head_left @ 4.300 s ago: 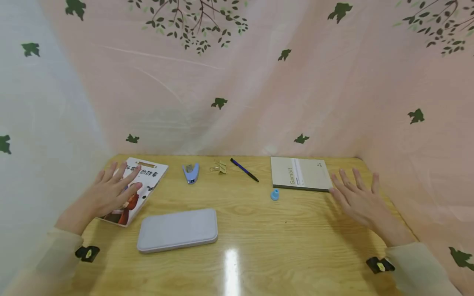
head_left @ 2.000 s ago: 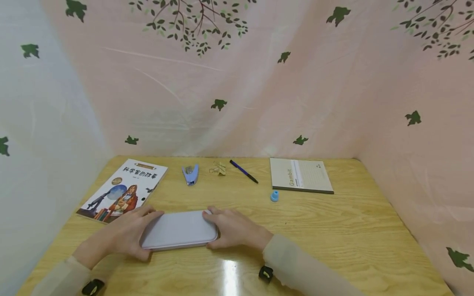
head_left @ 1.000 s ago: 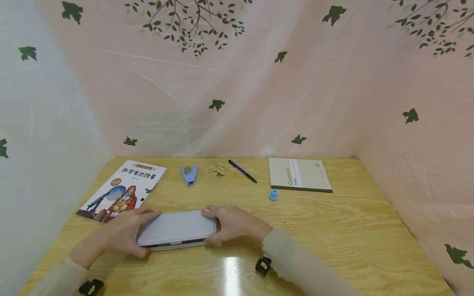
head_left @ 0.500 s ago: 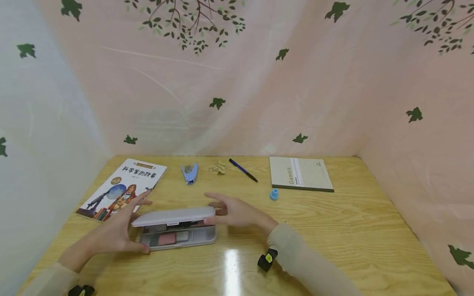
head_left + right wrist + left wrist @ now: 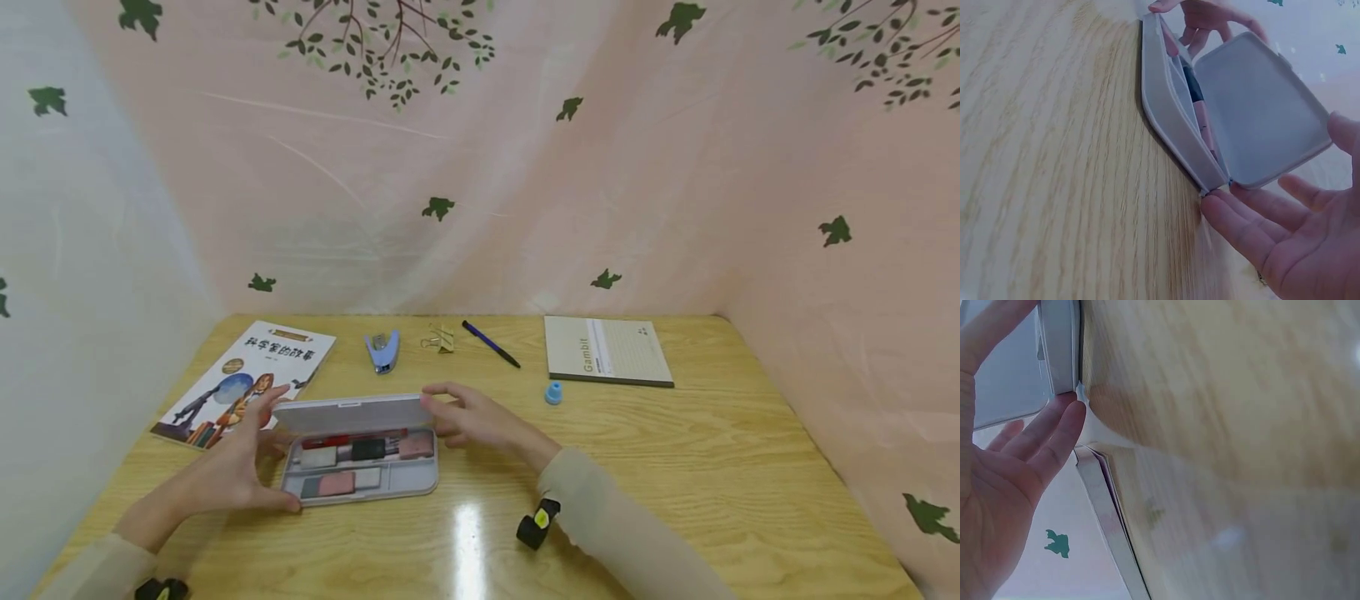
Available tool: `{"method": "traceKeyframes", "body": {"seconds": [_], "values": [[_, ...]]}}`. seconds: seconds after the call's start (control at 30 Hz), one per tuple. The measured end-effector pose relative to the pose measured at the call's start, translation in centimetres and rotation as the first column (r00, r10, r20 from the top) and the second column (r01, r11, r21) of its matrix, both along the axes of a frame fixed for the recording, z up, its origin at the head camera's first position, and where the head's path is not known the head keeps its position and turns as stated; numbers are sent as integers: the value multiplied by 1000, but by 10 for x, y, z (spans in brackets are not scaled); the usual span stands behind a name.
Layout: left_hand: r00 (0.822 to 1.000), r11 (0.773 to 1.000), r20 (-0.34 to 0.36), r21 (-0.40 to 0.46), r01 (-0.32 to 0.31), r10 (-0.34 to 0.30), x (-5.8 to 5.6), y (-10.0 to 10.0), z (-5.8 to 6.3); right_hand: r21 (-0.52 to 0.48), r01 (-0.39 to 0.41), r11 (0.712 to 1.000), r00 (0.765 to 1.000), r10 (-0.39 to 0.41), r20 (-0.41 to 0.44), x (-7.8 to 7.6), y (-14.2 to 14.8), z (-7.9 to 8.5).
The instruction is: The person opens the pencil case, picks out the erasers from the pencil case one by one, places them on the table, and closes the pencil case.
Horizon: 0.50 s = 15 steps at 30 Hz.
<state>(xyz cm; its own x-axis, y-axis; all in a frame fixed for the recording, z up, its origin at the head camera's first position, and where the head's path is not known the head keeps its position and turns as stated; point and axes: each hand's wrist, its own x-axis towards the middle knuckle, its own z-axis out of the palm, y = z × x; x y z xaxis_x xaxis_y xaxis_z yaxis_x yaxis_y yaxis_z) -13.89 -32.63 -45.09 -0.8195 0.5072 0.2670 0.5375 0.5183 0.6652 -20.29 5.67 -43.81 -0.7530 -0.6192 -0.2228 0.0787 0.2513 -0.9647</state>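
A pale grey pencil case [image 5: 412, 479] lies on the table with its lid [image 5: 352, 412] raised and tilted back. Inside are erasers such as a pink one [image 5: 337, 483], a red pen [image 5: 325, 441] and a black piece [image 5: 368, 450]. My left hand [image 5: 225, 471] holds the case's left end, thumb at the front corner and fingers toward the back. At the right end, my right hand [image 5: 480, 425] has its thumb on the lid's edge. In the right wrist view its fingers [image 5: 1244, 231] touch the base's corner near the hinge.
An illustrated book [image 5: 243, 379] lies behind the left hand. Along the back are a blue stapler [image 5: 383, 352], a gold binder clip [image 5: 445, 339], a blue pen [image 5: 491, 344] and a Gambit notebook [image 5: 622, 352]. A small blue cone-shaped piece [image 5: 553, 393] stands before the notebook. Patterned cloth surrounds the table.
Both hands came in from the sides and took hold of the closed pencil case. Its lid has swung up and back, showing the contents. The right hand rose with the lid.
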Motion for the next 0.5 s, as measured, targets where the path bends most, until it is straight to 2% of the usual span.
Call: {"method": "traceKeyframes", "body": {"seconds": [0.2,0.33,0.5], "values": [[999,1000,35,8,26,-26,-2,1,1,3,64,998,997,-64,48,-1,-1,4],[1000,1000,29,-30,9,-9,-2,2,3,3,101,995,992,-101,80,-4,-3,4],[998,997,59,-79,-10,15,-1,3,7,-25,118,993,987,-114,113,-5,-3,-1]]}}
